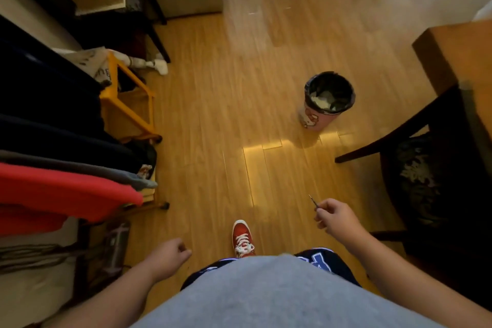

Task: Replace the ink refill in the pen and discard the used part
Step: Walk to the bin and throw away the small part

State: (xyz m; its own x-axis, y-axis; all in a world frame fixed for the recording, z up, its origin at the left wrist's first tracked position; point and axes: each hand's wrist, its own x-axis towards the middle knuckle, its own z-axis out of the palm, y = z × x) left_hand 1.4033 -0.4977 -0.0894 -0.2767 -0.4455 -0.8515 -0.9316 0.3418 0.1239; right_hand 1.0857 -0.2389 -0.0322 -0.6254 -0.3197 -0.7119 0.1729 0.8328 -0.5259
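My right hand [336, 217] pinches a thin ink refill [312, 200], whose tip sticks up and to the left out of my fingers. A pink waste bin [316, 120] with a black liner and crumpled paper inside stands on the wooden floor ahead, well beyond that hand. My left hand [170, 254] hangs low at the left with its fingers curled in and nothing visible in it. The pen itself is not in view.
A dark chair [415, 165] and a wooden table [452, 53] stand on the right. Hanging clothes [53, 141] and a yellow rack [127, 104] line the left. My red shoe [242, 238] is on the floor between my arms.
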